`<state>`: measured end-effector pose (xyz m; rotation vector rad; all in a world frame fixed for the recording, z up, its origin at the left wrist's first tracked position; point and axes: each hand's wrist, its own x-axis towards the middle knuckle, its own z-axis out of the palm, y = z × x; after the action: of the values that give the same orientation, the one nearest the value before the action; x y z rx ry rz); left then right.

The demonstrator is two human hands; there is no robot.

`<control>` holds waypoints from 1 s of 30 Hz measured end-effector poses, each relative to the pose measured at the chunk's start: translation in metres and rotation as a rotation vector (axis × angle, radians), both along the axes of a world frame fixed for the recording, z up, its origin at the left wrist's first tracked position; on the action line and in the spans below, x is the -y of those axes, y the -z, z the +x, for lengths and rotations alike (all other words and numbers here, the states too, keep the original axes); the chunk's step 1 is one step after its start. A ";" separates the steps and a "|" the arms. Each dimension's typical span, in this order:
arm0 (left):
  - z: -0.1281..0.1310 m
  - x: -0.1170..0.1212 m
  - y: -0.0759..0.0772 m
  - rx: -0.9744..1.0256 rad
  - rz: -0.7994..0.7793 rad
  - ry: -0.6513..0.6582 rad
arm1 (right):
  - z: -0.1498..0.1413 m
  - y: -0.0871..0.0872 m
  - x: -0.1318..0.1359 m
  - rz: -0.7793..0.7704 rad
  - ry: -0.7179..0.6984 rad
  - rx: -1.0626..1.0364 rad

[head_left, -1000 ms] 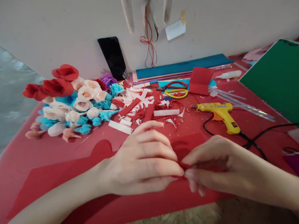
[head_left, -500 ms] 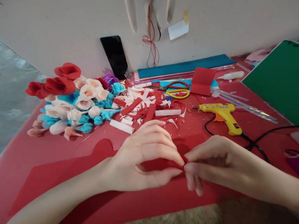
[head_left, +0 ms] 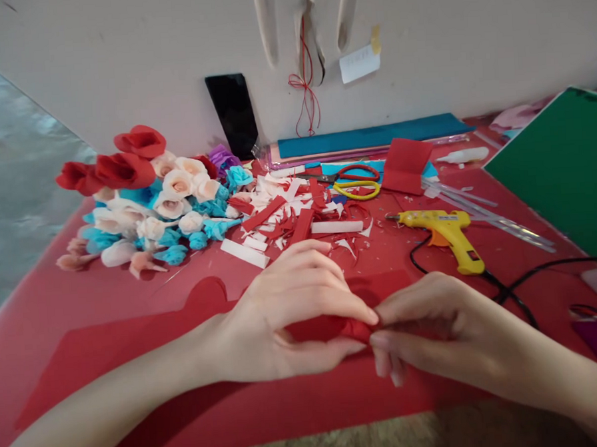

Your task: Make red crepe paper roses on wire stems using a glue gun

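Note:
My left hand (head_left: 298,317) curves round a small piece of red crepe paper (head_left: 357,328), its thumb and index finger pinching it from the left. From the right, my right hand (head_left: 434,330) grips the same paper between thumb and fingertips. The fingertips of both hands almost meet, and the paper's far part is hidden by them. Under my left forearm lies a flat red sheet (head_left: 85,355) on the red tabletop (head_left: 268,412). A rounded red paper piece (head_left: 206,298) lies just behind my left wrist.
Paper flowers (head_left: 176,190) are heaped at the left. Scissors (head_left: 356,182) lie behind red and white paper scraps (head_left: 298,210). A yellow glue gun (head_left: 443,229) with a black cord sits beyond my right hand, near clear glue sticks (head_left: 498,220). A phone (head_left: 233,113) leans on the wall; a green board (head_left: 560,170) stands right.
More of the red crepe paper now shows between my fingertips. My hands have shifted only slightly, both still pinching it. The whole view has moved a little.

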<state>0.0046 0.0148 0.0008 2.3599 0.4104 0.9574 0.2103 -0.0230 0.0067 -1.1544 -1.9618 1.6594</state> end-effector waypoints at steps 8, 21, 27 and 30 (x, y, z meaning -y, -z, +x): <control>-0.003 0.000 -0.005 -0.043 0.082 -0.044 | -0.003 -0.003 0.001 0.033 0.021 0.043; -0.006 -0.001 -0.009 -0.038 0.171 -0.083 | -0.001 -0.002 0.003 0.163 0.018 0.102; -0.006 -0.001 -0.010 -0.068 0.164 -0.085 | -0.002 -0.002 0.003 0.200 0.024 0.090; -0.005 -0.001 -0.009 -0.021 0.155 -0.092 | -0.002 -0.002 0.004 0.213 0.030 0.092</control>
<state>-0.0008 0.0153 0.0095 2.5108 0.4719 1.0413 0.2079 -0.0271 0.0089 -1.1904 -2.1064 1.3657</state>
